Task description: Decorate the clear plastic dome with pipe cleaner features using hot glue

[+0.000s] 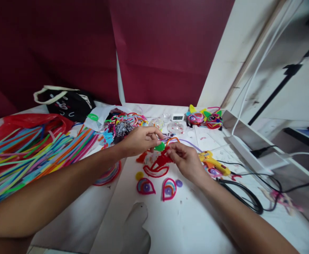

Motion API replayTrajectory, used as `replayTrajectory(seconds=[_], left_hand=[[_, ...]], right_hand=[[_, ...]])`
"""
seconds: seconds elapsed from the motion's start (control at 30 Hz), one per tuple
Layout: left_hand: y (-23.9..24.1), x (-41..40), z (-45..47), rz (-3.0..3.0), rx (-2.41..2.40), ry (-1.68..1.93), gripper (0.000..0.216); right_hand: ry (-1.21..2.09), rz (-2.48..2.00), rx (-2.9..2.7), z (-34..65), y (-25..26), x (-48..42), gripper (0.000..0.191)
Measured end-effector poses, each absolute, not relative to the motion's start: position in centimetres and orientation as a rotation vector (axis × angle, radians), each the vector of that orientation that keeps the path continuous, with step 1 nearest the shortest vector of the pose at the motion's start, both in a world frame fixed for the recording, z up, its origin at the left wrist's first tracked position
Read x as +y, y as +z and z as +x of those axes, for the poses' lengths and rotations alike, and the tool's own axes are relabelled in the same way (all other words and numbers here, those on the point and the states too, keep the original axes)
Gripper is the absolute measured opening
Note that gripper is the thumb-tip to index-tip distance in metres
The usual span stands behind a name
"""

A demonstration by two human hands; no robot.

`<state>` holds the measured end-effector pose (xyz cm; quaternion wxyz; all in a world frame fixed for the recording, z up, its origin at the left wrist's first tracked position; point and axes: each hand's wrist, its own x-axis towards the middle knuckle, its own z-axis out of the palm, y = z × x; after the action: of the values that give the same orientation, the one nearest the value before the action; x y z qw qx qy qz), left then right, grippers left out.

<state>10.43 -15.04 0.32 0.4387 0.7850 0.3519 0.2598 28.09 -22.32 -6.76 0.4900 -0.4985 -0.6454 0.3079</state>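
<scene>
Green disc (160,146): small, bright and round, raised over the far part of the white board (196,222); blur makes it hard to say whether its face is fuzzy or smooth.

Left hand (145,140): thumb and fingertips pinched on the disc's edge.

Right hand (184,158): grasping a bright red fuzzy piece (161,159) between thumb and fingertips, just beside the disc. An orange loop (173,139) arches behind these fingers; I cannot tell whether it is gripped too.

Handling the pieces: a light pinch on the rim should suit the disc, since hard pressure might bend it. The red piece probably wants a firmer hold close to its near end, with both wrists steady and fingertips clear of its plush.

Red crescent (156,172): a smile-shaped outline of fuzzy stem, lying flat on the board, nearer the wearer than the hands.

Eye shapes: two teardrops, left (146,186) and right (168,189), with pink fuzzy outlines, blue bands and purple round centres. A yellow disc (139,175) lies beside one, a purple disc (179,183) beside the other.

Left side: long, straight, velvety stems (45,150) in many colours, heaped against crinkled red plastic (56,121).

Right side: a hard yellow glue gun (219,166), trailing black cable.
</scene>
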Motion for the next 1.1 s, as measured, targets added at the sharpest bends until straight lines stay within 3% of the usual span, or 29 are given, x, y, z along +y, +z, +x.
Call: replayTrajectory(seconds=[0.33, 0.53, 0.63, 1.1], left_hand=[[-1.6, -12.8, 8.9, 1.707, 1.037, 0.848, 0.014], [-3.3, -13.2, 8.5, 1.582, 1.047, 0.878, 0.032], [-4.4, -13.4, 8.7, 1.608, 1.075, 0.836, 0.028], [-5.8, -14.0, 9.9, 1.957, 1.014, 0.509, 0.011]], right_hand=[[0.442, -1.486, -1.63, 32.5, -5.8, -20.7, 0.02], [0.024, -1.721, -1.625, 34.5, -5.0, -20.3, 0.017], [-0.154, -1.836, -1.632, 34.6, -4.7, -20.4, 0.02], [-0.168, -1.878, -1.758, 34.3, -4.6, -20.9, 0.022]])
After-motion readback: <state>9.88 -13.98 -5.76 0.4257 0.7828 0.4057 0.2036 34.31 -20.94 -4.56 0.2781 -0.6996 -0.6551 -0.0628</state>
